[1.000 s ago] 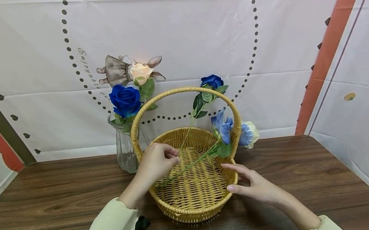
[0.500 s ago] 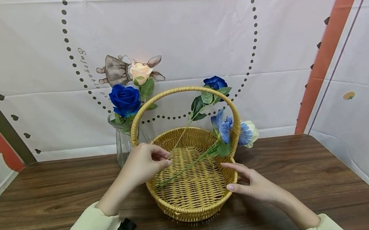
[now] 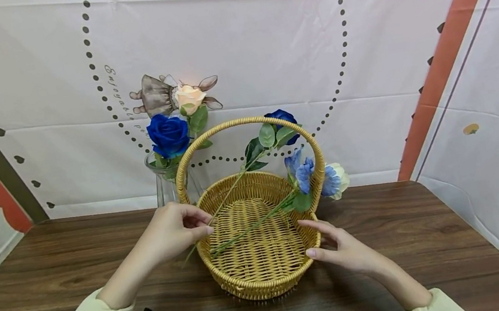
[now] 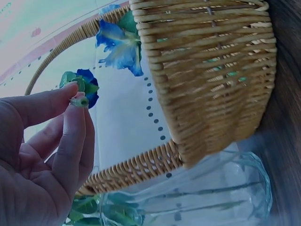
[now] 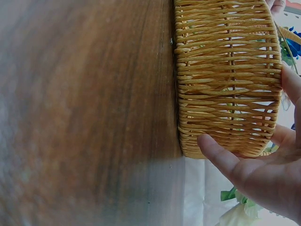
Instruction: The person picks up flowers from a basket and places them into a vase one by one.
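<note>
My left hand [image 3: 169,234] pinches the thin stem [image 3: 232,187] of a blue artificial rose [image 3: 280,114] beside the basket's left rim. The rose's leaves and bloom slant up behind the handle. The left wrist view shows the cut stem end [image 4: 82,102] between thumb and fingers. My right hand [image 3: 351,253] holds the right rim of the yellow wicker basket [image 3: 269,284], with thumb and index finger at the rim and another finger against the outer wall [image 5: 230,94]. A light-blue flower [image 3: 304,175] lies in the basket, its green stems reaching across the bottom.
Behind the basket's left side stands a clear glass vase [image 3: 166,189] holding a blue rose [image 3: 169,135] and a peach rose [image 3: 191,97]. A white-and-blue bloom [image 3: 339,179] hangs over the basket's right side. A printed cloth [image 3: 233,45] backs the wooden table [image 3: 417,243].
My left hand has moved left and slightly down with the rose stem, drawing it toward the left rim; the stem now leans more. The right hand and the basket stay almost still.
</note>
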### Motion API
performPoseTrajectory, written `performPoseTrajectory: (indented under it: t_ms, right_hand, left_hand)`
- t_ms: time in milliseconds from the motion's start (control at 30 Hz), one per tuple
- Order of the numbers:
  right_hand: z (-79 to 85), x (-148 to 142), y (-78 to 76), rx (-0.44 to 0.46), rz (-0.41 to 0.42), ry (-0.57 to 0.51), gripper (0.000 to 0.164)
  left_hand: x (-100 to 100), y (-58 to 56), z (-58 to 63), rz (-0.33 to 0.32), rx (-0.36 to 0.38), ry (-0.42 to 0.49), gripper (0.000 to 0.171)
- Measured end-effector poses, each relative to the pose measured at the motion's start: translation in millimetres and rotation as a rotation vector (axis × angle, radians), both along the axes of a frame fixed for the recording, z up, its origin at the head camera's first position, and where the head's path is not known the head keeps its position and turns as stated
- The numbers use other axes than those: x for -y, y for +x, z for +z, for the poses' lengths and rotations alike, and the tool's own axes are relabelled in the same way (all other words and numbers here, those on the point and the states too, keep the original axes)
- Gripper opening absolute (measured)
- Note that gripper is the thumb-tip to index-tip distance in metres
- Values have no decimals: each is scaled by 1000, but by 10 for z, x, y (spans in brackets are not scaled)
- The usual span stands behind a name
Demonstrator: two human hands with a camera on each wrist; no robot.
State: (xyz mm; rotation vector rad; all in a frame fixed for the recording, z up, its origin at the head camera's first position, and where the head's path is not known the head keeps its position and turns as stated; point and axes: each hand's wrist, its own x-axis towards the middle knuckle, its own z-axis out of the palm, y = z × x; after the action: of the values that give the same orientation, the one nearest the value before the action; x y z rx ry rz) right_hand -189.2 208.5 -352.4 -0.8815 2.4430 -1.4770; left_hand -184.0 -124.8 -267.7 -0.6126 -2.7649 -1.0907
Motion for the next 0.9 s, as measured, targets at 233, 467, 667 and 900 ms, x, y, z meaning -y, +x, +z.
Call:
performPoseTrajectory:
  t_ms: [233, 467, 667, 900]
  right_hand:
    - [7, 7, 5, 2, 3, 5, 58]
    - [11, 9, 7, -6, 1, 9, 57]
    - [21, 7, 21, -1, -8, 17, 56]
    - [27, 12, 23, 17, 0, 10, 58]
  left_hand:
    - [135, 89, -2, 5, -4, -3, 12]
    - [286, 168, 4, 3, 10, -21, 12]
    - [426, 226, -13, 2, 13, -36, 13]
    - [580, 295, -9, -6, -3, -45, 13]
